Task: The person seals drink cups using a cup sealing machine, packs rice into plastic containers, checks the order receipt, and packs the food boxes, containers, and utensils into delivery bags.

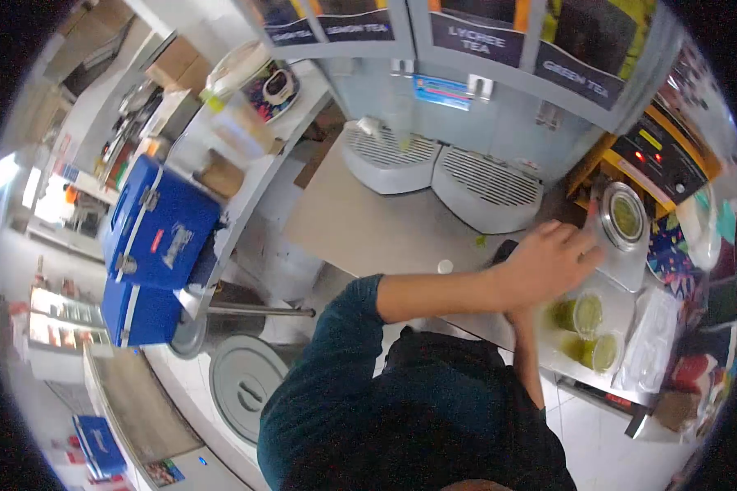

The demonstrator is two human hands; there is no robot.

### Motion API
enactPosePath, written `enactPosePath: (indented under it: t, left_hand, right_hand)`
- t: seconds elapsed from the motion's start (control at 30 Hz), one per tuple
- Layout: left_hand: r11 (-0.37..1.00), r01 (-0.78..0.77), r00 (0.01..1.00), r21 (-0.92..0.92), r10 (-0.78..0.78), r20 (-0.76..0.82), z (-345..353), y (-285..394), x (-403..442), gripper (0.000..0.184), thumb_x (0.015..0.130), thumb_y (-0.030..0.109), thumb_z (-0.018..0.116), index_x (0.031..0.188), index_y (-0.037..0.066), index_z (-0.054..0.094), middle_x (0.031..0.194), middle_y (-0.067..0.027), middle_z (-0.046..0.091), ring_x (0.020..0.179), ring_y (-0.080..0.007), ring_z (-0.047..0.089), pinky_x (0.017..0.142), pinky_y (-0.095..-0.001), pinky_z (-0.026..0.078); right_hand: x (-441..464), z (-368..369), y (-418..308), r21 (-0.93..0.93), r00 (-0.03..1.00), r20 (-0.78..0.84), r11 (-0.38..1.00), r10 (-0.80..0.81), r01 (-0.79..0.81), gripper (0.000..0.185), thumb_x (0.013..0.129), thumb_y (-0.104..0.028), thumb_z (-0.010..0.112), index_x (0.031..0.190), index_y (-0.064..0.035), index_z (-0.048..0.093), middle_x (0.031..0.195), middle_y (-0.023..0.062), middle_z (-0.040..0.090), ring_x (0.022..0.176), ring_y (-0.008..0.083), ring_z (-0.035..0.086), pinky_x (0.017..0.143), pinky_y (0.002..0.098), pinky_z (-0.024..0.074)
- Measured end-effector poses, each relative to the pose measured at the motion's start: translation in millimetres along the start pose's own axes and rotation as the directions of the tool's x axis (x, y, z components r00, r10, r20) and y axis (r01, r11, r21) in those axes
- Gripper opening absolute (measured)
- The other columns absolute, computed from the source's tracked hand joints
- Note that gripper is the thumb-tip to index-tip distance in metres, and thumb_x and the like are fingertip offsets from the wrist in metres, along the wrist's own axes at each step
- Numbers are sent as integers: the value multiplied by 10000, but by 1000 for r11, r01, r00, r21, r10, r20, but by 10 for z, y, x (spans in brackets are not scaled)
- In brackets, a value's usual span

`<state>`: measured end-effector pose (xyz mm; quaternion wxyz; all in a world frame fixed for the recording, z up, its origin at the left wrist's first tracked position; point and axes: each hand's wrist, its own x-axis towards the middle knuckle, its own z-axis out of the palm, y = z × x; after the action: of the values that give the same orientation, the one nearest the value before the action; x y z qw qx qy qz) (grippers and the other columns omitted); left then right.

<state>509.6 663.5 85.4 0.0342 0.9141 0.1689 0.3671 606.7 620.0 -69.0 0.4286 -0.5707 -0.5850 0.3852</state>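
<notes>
My left hand [553, 258] reaches across to the right, its fingers loosely bent and somewhat apart, with nothing visible in them. It is just left of a round metal holder [610, 237] on the sealing machine [662, 151], where a cup of green drink [626, 214] sits upright. My right hand is mostly hidden behind the left; only its wrist and forearm [526, 356] show plainly. Two clear cups of green drink, one further back [588, 314] and one nearer [603, 353], stand on the metal counter below my hands. A dark object [504, 252] shows beside my left wrist, its kind unclear.
A tea dispenser [499, 53] with two grey drip trays [487, 190] stands ahead. Clear plastic packaging [648, 337] lies at the counter's right. On the left are a blue cooler box [160, 237], a rice cooker [258, 78] on a shelf, and a lidded bin [250, 380].
</notes>
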Motion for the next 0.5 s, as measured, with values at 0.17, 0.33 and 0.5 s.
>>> enactPosePath:
  t: [0.17,0.33,0.5]
  left_hand:
    - [451,157,858,-879,378,347,-96,-428,195,193,625,100,535,812,113,491,944,-26,526,866,-211,530,667,-359,409]
    - [912,-2,994,-409,48,101,-107,-76,123,181,632,82,520,805,100,470,846,-37,526,820,-252,543,629,-370,408]
    - [-53,249,946,-967,227,231,-37,-549,141,110,719,63,510,810,73,448,963,-85,519,877,-237,536,717,-389,421]
  right_hand:
    - [-77,-295,-155,-48,981,185,998,56,-48,709,523,-172,802,1112,13,454,1062,105,520,980,193,486,845,311,393]
    - [-122,-197,-98,13,964,124,971,234,-237,774,490,-171,813,1125,10,411,1075,120,482,983,209,475,842,321,398]
    - [-147,-98,-109,129,992,1,984,123,-122,896,447,-200,832,1170,1,342,1140,142,424,1050,210,428,873,334,380]
